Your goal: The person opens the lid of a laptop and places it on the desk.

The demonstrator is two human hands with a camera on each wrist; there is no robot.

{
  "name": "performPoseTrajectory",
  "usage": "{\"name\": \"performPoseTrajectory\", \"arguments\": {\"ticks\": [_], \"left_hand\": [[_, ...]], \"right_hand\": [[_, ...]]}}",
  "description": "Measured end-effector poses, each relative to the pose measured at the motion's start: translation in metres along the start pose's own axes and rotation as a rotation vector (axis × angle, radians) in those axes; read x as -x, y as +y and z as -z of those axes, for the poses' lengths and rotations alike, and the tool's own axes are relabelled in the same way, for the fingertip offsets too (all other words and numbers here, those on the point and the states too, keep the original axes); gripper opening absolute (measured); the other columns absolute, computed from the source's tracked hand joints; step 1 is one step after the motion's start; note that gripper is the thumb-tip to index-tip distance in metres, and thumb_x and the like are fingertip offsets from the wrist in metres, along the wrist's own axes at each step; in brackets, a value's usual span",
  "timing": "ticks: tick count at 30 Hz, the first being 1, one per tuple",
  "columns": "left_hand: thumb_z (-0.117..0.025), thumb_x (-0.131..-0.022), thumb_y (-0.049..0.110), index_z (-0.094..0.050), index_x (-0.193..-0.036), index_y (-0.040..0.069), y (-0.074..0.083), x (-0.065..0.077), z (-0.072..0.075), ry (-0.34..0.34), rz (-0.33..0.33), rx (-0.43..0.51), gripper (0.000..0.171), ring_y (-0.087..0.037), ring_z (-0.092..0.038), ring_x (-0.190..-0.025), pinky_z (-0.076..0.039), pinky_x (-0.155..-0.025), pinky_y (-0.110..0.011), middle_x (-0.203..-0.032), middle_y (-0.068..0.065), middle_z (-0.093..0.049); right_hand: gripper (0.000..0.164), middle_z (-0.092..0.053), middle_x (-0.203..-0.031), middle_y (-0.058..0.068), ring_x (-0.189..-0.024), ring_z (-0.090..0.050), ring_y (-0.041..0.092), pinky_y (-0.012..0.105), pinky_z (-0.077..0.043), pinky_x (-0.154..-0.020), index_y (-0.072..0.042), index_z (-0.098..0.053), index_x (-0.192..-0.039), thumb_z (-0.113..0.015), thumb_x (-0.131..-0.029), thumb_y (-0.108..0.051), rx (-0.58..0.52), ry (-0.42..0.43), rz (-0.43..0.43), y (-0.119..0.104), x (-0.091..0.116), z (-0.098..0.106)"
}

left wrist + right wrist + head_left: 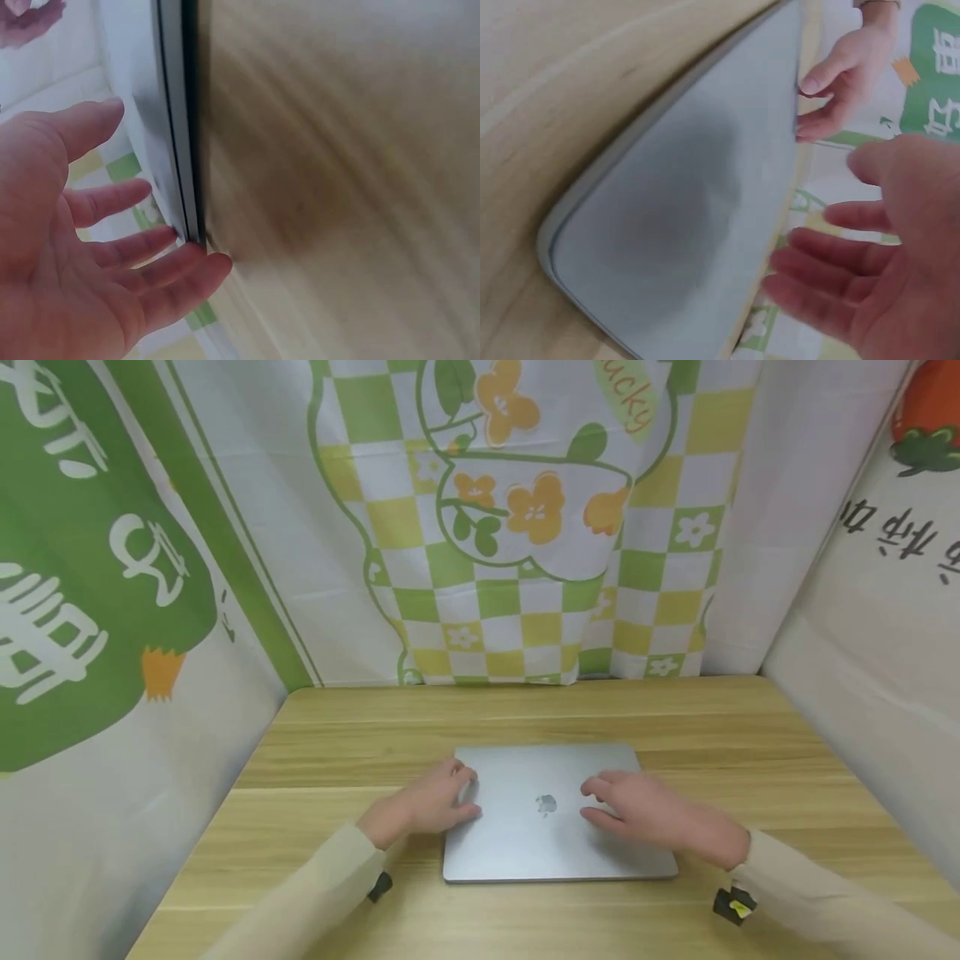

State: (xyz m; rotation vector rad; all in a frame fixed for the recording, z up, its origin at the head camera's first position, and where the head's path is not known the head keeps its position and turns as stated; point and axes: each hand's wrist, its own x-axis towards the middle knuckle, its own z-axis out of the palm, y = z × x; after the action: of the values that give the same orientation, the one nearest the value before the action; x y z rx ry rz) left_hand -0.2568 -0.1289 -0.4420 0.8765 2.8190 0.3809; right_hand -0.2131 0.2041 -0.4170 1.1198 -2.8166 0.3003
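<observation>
A closed silver laptop (pixel 517 843) with an apple logo on its lid lies flat on the wooden table (pixel 337 735). At its left edge is my left hand (pixel 431 797), fingers spread and slightly bent. In the left wrist view that hand (pixel 97 240) has its lower fingertips by the laptop's side edge (pixel 176 127); whether they touch it I cannot tell. My right hand (pixel 645 810) is over the right part of the lid. The right wrist view shows this hand (pixel 885 262) with loosely bent fingers, apart from the lid and holding nothing.
Printed cloth with green and yellow checks (pixel 495 610) hangs behind the table. More cloth hangs at the left (pixel 187 710) and right (pixel 862 635). Small dark objects sit at the left cuff (pixel 380 887) and the right cuff (pixel 735 904).
</observation>
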Motion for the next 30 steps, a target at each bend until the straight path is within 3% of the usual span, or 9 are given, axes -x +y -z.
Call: {"name": "performPoseTrajectory", "arguments": {"ticks": [6, 11, 15, 21, 30], "left_hand": [[-0.061, -0.095, 0.042, -0.050, -0.137, 0.000, 0.006, 0.014, -0.005, -0.002, 0.016, -0.039, 0.060, -0.036, -0.049, -0.130, -0.044, -0.109, -0.048, -0.142, -0.023, -0.046], [-0.061, -0.095, 0.044, -0.050, -0.138, 0.001, 0.009, 0.025, -0.009, 0.001, 0.005, -0.069, 0.061, -0.038, -0.047, -0.133, -0.043, -0.110, -0.049, -0.146, -0.025, -0.043], [-0.059, -0.095, 0.047, -0.049, -0.139, 0.002, 0.012, 0.032, -0.012, -0.001, -0.008, -0.097, 0.064, -0.039, -0.047, -0.134, -0.042, -0.111, -0.050, -0.148, -0.026, -0.042], [-0.058, -0.095, 0.048, -0.046, -0.141, 0.002, 0.014, 0.041, -0.014, -0.015, -0.002, -0.059, 0.066, -0.041, -0.043, -0.137, -0.041, -0.111, -0.052, -0.151, -0.026, -0.037], [-0.053, -0.095, 0.056, -0.041, -0.146, 0.001, 0.013, 0.053, -0.015, -0.029, -0.033, -0.089, 0.076, -0.041, -0.036, -0.142, -0.036, -0.115, -0.051, -0.155, -0.027, -0.031]], "right_hand": [[0.019, -0.068, -0.093, 0.000, -0.081, -0.063, 0.010, 0.027, -0.057, -0.070, -0.010, -0.068, -0.106, -0.063, -0.096, -0.025, 0.061, 0.118, 0.127, -0.005, -0.004, -0.009], [0.019, -0.065, -0.091, -0.004, -0.078, -0.059, 0.007, 0.024, -0.055, -0.068, -0.011, -0.068, -0.107, -0.063, -0.095, -0.026, 0.112, 0.142, 0.203, -0.008, -0.005, -0.015], [0.020, -0.062, -0.089, -0.006, -0.076, -0.054, 0.005, 0.021, -0.053, -0.066, -0.013, -0.067, -0.108, -0.062, -0.096, -0.027, 0.133, 0.112, 0.245, -0.010, -0.005, -0.020], [0.019, -0.059, -0.089, -0.008, -0.078, -0.051, 0.006, 0.023, -0.052, -0.066, -0.015, -0.066, -0.109, -0.061, -0.096, -0.028, 0.136, 0.068, 0.273, -0.017, -0.002, -0.026], [0.047, -0.063, -0.119, 0.003, -0.109, -0.059, 0.018, 0.036, -0.056, -0.091, -0.014, -0.059, -0.128, -0.054, -0.097, -0.050, 0.208, -0.046, 0.314, -0.022, 0.000, -0.033]]}}
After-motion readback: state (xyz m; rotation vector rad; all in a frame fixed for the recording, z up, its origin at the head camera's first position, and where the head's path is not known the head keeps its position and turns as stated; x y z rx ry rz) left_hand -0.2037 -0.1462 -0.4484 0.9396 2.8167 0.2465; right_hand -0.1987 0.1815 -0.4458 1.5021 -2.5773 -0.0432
